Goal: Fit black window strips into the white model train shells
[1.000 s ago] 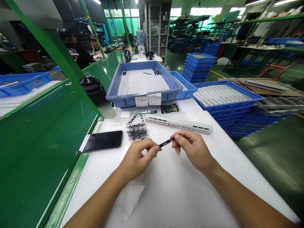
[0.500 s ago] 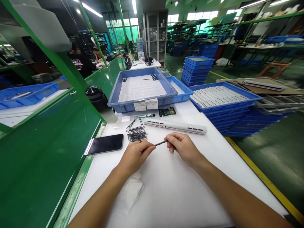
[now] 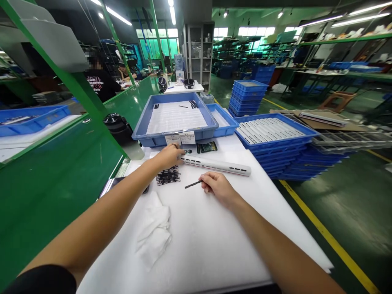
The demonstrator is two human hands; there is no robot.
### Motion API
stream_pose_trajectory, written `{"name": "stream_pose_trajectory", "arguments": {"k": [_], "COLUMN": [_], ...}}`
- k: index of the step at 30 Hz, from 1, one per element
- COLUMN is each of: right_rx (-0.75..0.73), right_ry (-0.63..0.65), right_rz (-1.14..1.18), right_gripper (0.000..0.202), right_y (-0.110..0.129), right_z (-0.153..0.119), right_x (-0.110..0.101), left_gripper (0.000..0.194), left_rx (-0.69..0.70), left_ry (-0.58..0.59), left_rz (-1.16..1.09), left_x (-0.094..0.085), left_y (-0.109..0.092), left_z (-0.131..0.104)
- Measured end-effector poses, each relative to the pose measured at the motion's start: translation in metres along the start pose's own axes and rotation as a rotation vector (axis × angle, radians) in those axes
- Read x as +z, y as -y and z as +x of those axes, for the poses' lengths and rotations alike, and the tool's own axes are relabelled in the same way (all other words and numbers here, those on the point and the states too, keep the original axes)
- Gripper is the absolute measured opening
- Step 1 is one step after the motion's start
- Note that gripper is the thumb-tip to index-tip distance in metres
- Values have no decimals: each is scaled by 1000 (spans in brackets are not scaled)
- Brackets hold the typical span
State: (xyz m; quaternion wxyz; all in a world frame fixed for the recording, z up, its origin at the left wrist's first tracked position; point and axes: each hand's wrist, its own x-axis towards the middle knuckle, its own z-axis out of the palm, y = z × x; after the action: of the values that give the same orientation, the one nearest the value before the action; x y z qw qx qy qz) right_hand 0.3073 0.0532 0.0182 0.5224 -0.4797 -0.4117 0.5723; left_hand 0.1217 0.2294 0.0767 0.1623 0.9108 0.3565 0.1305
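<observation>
My right hand (image 3: pixel 216 187) is closed on one end of a thin black strip (image 3: pixel 192 185), which points left above the white table (image 3: pixel 208 237). Farther forward, my left hand (image 3: pixel 170 157) is at the left end of a long white slotted bar (image 3: pixel 217 164); its fingertips are at the bar's end and near a green pen-like tool (image 3: pixel 188 151). Whether they grip either is hard to make out. A pile of black slotted strips (image 3: pixel 168 175) lies just below my left hand.
A crumpled white cloth (image 3: pixel 154 232) lies on the near left. My left forearm partly covers a phone (image 3: pixel 113 185). Behind stand a blue tray (image 3: pixel 177 141), a dark bottle (image 3: pixel 118 126) and stacked blue crates (image 3: pixel 260 149). A person (image 3: pixel 99 79) sits beyond the green partition.
My left hand has let go of the black strip and moved forward to the bar's left end. My right hand still holds the strip. The camera view has shifted slightly.
</observation>
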Motion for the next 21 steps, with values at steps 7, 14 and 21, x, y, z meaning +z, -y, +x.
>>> {"name": "stream_pose_trajectory", "arguments": {"k": [7,14,21], "right_rx": [-27,-48,-40], "right_ry": [251,457,402], "right_rz": [-184,-379,-418], "right_gripper": [28,26,21], "right_y": [6,15,36], "right_z": [-4,-6,-49], "right_x": [-7,-3,13], "left_gripper": [41,47,47], "left_rx": [-72,-265,-348], "left_ry": [109,101,-87], "left_rz": [-390,-877,-1053], "left_x": [-27,6,30], "left_y": [-31,-63,-67], "left_z": [-13,-86,-115]}}
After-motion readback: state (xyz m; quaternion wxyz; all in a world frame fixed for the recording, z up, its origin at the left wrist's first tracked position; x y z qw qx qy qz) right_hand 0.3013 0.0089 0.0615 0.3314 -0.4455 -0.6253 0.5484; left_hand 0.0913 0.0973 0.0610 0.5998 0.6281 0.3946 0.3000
